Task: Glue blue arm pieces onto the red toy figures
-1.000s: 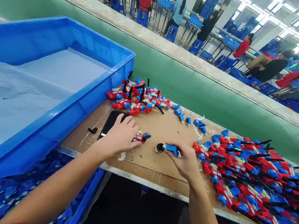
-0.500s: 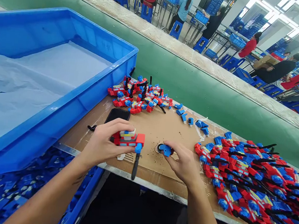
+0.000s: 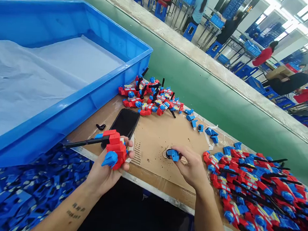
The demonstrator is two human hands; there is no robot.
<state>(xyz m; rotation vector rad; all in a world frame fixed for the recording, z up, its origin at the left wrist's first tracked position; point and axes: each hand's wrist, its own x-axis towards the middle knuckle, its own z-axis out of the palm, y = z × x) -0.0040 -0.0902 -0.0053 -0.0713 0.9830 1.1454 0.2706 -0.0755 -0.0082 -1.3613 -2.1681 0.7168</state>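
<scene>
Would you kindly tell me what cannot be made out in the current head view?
- Head view: most of the small cup's inside, hidden by the blue piece in the right hand.
- Head view: the red figure's side against the left hand, hidden by the figure itself.
- Head view: the large blue crate's left end, cut off by the picture's edge.

Smooth plastic on the toy (image 3: 118, 152), glassy gloss on the phone (image 3: 126, 122); matt cardboard (image 3: 163, 130) here, rough and ribbed in one patch; shiny plastic bin (image 3: 113, 87), creased matt sheet (image 3: 73, 59) inside, paper or cloth unclear.
</scene>
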